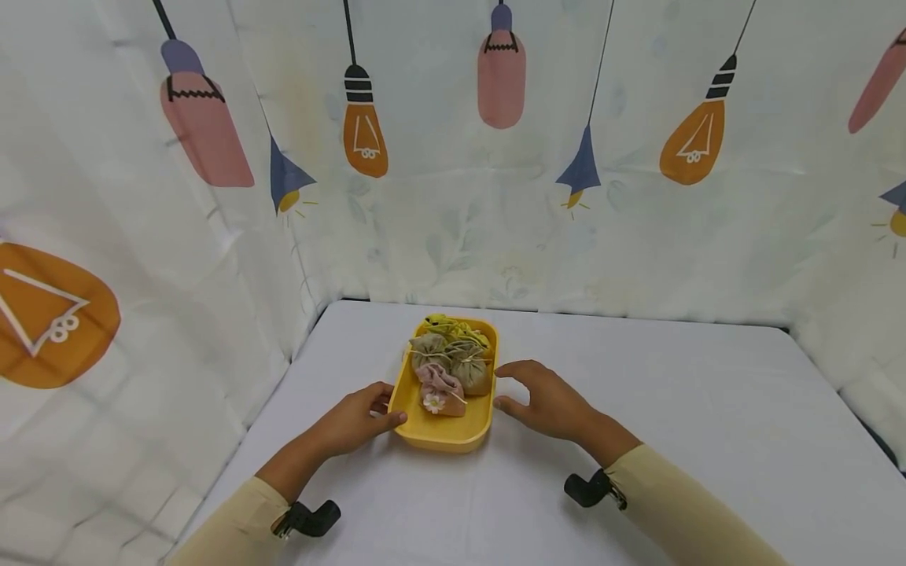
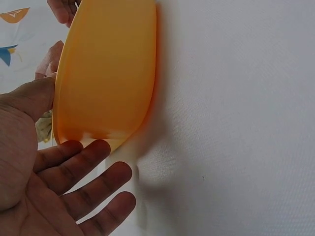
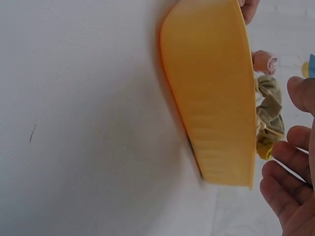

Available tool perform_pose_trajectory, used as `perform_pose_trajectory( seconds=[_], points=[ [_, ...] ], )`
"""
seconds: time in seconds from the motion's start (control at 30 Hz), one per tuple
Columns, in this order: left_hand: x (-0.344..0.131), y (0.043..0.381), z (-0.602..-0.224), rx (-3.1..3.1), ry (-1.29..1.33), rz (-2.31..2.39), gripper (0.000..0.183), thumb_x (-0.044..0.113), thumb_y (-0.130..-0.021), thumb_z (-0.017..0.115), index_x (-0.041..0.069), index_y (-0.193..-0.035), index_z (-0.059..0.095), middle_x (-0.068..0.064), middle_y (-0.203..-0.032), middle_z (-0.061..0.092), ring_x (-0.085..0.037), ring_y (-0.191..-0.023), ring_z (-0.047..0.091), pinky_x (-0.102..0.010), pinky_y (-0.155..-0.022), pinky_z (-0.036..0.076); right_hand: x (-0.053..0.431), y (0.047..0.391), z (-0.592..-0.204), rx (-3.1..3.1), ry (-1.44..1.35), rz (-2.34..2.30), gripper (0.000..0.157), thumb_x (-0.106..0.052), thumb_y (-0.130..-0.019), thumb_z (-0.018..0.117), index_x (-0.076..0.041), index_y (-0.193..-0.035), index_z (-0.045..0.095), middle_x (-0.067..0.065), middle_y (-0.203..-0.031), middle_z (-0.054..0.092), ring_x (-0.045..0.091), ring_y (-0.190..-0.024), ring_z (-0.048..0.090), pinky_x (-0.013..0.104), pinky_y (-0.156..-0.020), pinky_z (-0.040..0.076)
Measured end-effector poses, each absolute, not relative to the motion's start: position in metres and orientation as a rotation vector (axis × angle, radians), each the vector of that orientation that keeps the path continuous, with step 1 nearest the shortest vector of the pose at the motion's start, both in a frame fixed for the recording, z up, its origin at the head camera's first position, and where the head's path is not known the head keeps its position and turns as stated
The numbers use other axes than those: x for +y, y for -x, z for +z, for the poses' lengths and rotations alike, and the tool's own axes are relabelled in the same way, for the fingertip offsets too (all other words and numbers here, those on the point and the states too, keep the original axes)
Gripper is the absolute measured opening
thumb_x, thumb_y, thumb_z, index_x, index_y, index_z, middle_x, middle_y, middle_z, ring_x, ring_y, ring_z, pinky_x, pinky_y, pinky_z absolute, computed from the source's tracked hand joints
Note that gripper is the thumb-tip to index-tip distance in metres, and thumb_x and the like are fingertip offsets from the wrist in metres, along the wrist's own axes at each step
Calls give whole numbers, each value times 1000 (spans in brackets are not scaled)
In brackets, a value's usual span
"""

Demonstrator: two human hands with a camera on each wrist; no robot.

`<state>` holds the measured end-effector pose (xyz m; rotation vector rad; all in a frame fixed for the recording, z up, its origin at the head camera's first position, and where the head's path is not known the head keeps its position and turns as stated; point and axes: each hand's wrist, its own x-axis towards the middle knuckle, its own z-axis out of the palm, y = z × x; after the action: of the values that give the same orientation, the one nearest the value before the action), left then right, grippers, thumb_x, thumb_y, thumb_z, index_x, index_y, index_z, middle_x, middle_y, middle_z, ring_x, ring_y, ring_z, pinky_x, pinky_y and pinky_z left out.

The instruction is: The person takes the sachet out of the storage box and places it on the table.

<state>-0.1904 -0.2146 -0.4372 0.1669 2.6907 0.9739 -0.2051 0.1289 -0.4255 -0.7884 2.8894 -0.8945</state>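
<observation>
A yellow plastic tray [image 1: 440,434] rests on the white table. Inside it are small drawstring pouches: a pink one with a white flower [image 1: 440,385], two beige ones [image 1: 470,368], and yellow ones [image 1: 444,324] at the far end. My left hand [image 1: 354,417] holds the tray's near left corner, thumb at the rim and fingers against the outer wall; in the left wrist view the last two fingers [image 2: 109,211] stand off the wall. Beside the tray's right side is my right hand [image 1: 548,401], loosely curved and holding nothing; the right wrist view shows a gap between it and the rim.
White tabletop [image 1: 672,409] stretches out to the right of the tray. Behind and at the left hangs a pale curtain [image 1: 453,220] printed with lamps and bulbs. Each wrist carries a small black camera [image 1: 594,489].
</observation>
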Motion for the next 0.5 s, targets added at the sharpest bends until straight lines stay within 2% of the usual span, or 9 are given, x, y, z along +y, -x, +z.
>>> perform_pose_trajectory(
  seconds=[0.23, 0.5],
  points=[
    [-215, 190, -437, 2686, -161, 976, 58, 44, -92, 76, 12, -136, 59, -1, -116, 66, -21, -111, 62, -47, -93, 54, 122, 207, -426, 2874, 866, -912, 49, -34, -94, 77, -12, -136, 64, 3, -135, 62, 24, -130, 55, 47, -107, 45],
    [-215, 191, -437, 2682, -155, 984, 58, 44, -92, 77, 12, -136, 59, -2, -116, 67, -21, -111, 62, -48, -93, 54, 112, 208, -425, 2875, 874, -859, 47, -37, -96, 75, -13, -134, 64, 3, -134, 63, 24, -131, 55, 45, -108, 44]
  ],
)
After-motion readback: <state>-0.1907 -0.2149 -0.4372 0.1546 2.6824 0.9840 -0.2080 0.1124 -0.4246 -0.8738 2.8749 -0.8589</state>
